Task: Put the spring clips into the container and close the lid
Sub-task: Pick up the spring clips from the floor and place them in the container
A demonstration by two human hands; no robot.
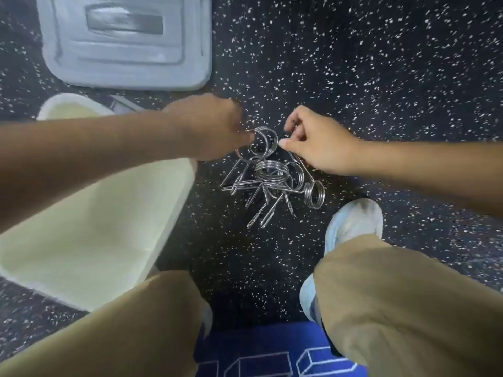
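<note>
Several silver wire spring clips lie tangled in a pile on the dark speckled floor. My left hand reaches over the container's rim and pinches the ring of the top clip. My right hand pinches the same ring from the right side. The pale cream container stands open to the left of the pile, and nothing shows inside it. Its grey lid lies flat on the floor behind it.
My knees in tan trousers fill the bottom of the view. A light shoe rests just right of the pile. A blue patterned mat lies at the bottom edge. Speckled floor stretches away to the right.
</note>
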